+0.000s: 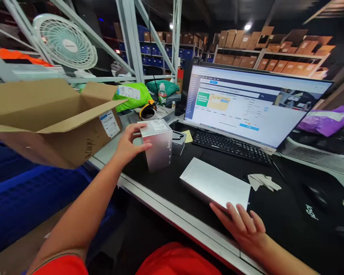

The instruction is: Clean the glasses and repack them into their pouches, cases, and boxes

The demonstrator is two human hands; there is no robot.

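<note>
My left hand [130,143] grips a silver box [157,149] by its top left edge, with thumb and fingers apart around it. This box stands upright on the black desk mat and has a white label on top and dark lettering down its side. At the near right, my right hand [243,225] grips the front edge of a flat silver-white box [218,183], fingers on its top edge and thumb along its near side. That box appears tilted slightly, and its underside is hidden. Just behind the upright box sits a smaller grey box [177,143].
A large open cardboard carton [65,141] stands left of the desk. Behind are a monitor [246,103], a keyboard [229,147], a yellow note [187,136], a tape roll [148,112] and a bottle [162,95]. Crumpled paper [263,182] and a mouse [317,194] lie right.
</note>
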